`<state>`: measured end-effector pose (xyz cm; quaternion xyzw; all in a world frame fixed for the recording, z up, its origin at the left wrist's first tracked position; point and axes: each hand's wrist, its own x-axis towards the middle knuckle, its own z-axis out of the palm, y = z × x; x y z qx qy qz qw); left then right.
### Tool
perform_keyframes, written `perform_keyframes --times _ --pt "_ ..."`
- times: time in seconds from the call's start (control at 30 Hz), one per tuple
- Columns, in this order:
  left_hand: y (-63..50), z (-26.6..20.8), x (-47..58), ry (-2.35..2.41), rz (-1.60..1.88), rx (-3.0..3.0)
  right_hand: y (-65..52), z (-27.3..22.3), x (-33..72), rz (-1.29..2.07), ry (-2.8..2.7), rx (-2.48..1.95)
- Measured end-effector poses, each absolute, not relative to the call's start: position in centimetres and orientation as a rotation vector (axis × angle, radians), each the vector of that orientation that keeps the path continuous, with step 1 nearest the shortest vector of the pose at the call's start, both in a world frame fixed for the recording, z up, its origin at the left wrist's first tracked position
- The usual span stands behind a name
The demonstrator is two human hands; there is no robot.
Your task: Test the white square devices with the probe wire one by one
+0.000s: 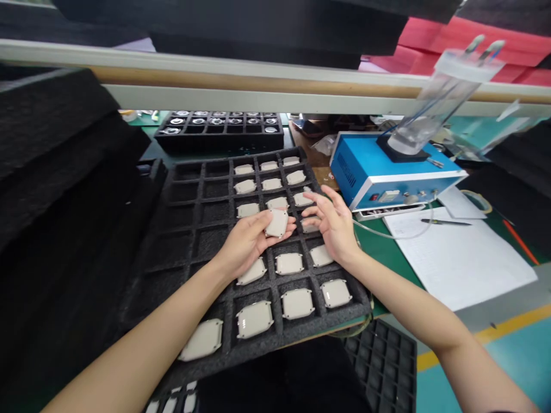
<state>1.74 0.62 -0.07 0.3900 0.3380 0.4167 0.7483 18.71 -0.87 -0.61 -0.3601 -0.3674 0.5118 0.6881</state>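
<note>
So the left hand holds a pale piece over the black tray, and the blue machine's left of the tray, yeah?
Nope: the head view shows the blue machine right of the black tray. The left hand does hold a pale piece.

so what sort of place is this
Most likely an electronics or watch assembly workshop: a black foam tray holds rows of matching watch-like cases, a blue control box with a switch and tubing stands beside it, and a yellow line marks the floor.

The left hand (246, 244) (fingers (291, 225) partly behind a case (276, 223)) hides part of the tray (301, 329).
</note>
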Motion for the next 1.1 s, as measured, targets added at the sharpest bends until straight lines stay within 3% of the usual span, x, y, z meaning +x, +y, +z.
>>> perform_keyframes --times 0.1,0.3,0.87,1.1 --pt "0.5 -0.4 2.0 0.772 0.944 0.88 -0.5 -1.0 18.5 1.31 -0.929 -0.915" --pt "0.1 -0.8 2.4 0.805 1.007 1.002 -1.1 -1.0 18.2 1.221 -1.222 -1.03" --pt "0.2 -0.5 1.6 0.882 1.024 1.144 -0.7 -1.1 18.8 1.385 -1.173 -1.018" --pt "0.2 -0.4 1.2 0.926 1.069 1.413 -1.0 -1.0 18.6 1.246 -1.282 -1.085"
